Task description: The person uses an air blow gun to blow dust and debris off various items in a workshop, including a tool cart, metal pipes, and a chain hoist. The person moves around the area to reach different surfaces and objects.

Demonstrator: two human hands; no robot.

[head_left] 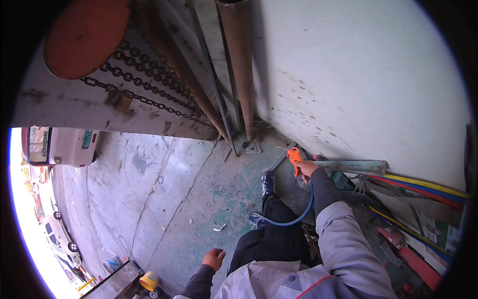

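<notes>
My right hand is closed around an orange air blow gun. Its thin bent nozzle points left, over a flat metal bar near the foot of the wall. From the gun a blue air hose loops down and across my legs. Lower in the view, my left hand hangs beside my thigh, its fingers loosely curled with nothing visible in them.
Rusty pipes and chains lean in the corner. Long bars and coloured tubes lie along the right wall. A yellow bucket stands lower left. Vehicles are parked outside at far left. Cracks cross the concrete floor.
</notes>
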